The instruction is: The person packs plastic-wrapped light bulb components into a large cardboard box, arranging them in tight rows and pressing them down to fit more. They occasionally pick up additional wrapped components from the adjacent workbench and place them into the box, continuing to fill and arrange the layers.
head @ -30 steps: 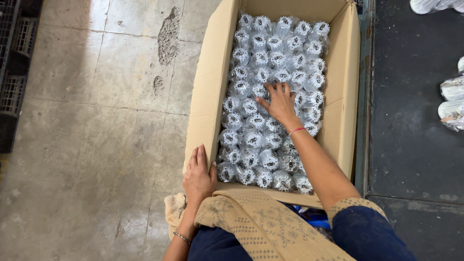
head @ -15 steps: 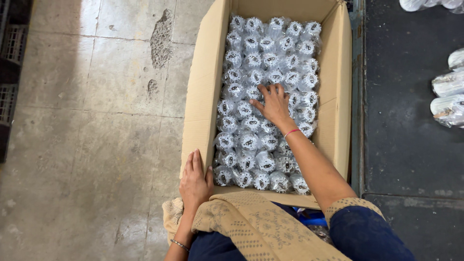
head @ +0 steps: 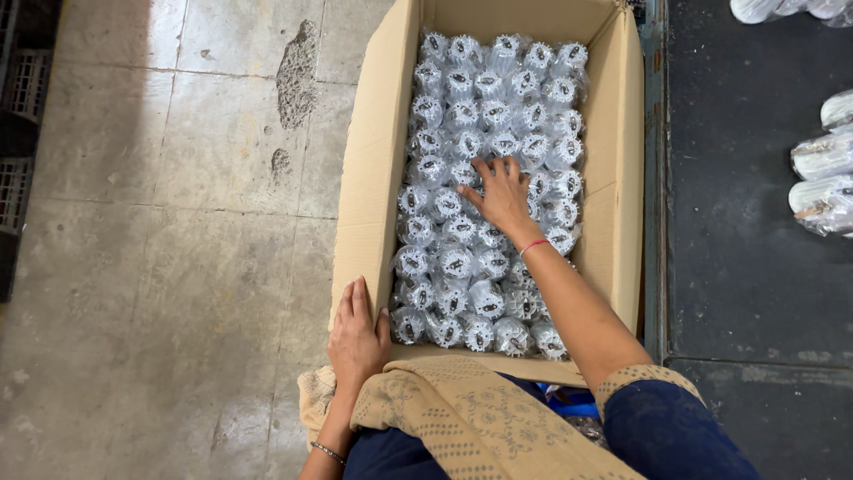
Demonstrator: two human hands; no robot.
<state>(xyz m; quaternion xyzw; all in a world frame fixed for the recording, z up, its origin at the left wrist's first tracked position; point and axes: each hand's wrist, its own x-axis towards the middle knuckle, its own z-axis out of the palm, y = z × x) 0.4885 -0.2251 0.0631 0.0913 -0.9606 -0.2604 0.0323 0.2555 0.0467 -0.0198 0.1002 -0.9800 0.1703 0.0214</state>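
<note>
1. Rows of small clear-plastic-wrapped round items fill the open brown cardboard box on the grey concrete floor, left of a dark mat.
2. More wrapped pieces lie at the right edge, cut off; what the wrappers hold is hard to make out.
3. Right hand lies flat on the middle rows, fingers spread, gripping nothing; it sat nearer a second ago.
4. Left hand stays resting, fingers loose, on the box's near left corner.
</note>
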